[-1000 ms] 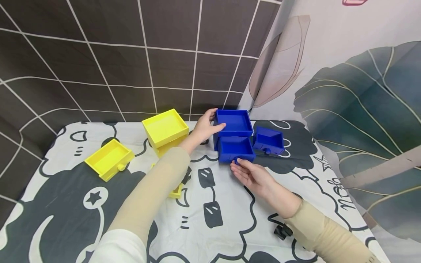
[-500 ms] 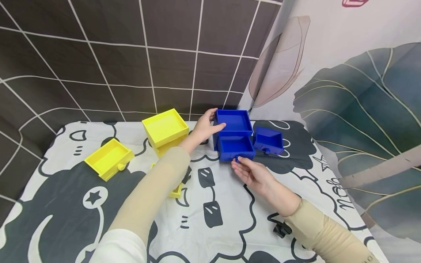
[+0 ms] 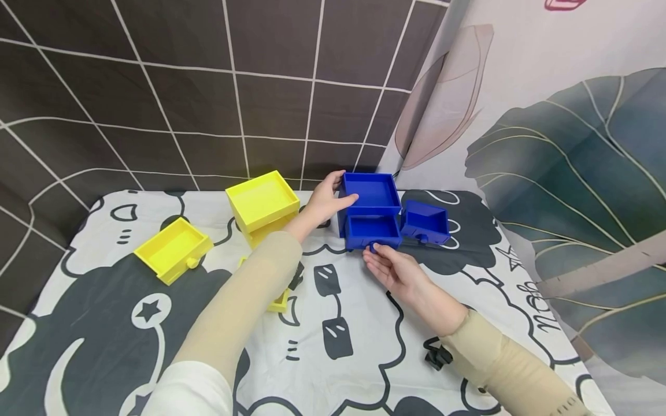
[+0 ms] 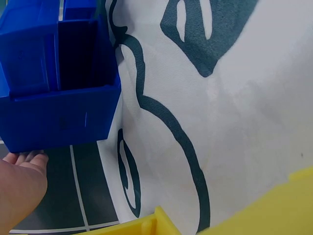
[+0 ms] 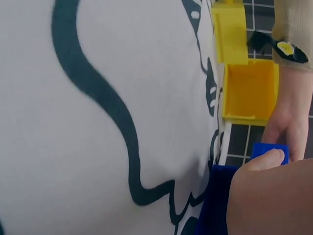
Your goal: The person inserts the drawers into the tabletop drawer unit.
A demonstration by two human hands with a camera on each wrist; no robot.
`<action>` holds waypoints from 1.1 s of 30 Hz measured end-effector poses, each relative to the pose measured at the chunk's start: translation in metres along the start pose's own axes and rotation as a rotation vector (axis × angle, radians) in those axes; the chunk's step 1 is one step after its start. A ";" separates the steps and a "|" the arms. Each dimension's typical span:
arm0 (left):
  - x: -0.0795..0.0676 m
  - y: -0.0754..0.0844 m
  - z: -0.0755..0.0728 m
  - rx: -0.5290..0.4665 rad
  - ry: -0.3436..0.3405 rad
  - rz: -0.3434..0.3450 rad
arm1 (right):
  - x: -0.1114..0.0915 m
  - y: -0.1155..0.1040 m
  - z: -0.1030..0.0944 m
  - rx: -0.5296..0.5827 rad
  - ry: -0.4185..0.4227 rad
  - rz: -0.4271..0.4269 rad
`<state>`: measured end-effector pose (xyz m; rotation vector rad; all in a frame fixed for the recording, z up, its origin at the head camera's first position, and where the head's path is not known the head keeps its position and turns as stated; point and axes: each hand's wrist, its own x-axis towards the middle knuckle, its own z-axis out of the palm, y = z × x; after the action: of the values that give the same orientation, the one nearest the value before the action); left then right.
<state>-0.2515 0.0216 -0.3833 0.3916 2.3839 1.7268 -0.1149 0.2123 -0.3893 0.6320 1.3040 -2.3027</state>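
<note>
A small blue cabinet (image 3: pixel 340 222) with a shallow tray top (image 3: pixel 370 193) stands at the back of the cloth-covered table. Its blue drawer (image 3: pixel 372 231) sticks partly out of the front. My left hand (image 3: pixel 326 202) grips the cabinet's left side, thumb over the tray's rim and fingers toward the back. With thumb and fingertips, my right hand (image 3: pixel 398 271) pinches the round knob (image 3: pixel 373 248) on the drawer. A second blue drawer (image 3: pixel 424 222) lies loose just right of the cabinet. In the left wrist view, a dark opening (image 4: pixel 83 58) shows in the cabinet.
A yellow cabinet (image 3: pixel 262 202) stands left of the blue one, behind my left forearm. One yellow drawer (image 3: pixel 174 249) lies farther left; another yellow drawer (image 3: pixel 279 303) is mostly hidden under that forearm. A dark tiled-pattern backdrop (image 3: pixel 182 98) rises behind the table.
The blue drawer has slid a little farther into the cabinet, and my right hand has moved inward with it. My left hand keeps its hold on the cabinet.
</note>
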 end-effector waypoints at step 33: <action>0.000 0.000 0.001 -0.014 -0.007 -0.001 | 0.037 -0.019 0.014 0.069 0.121 0.030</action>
<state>-0.2514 0.0225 -0.3835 0.3933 2.3651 1.7383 -0.1580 0.2042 -0.3906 0.8191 1.2640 -2.3252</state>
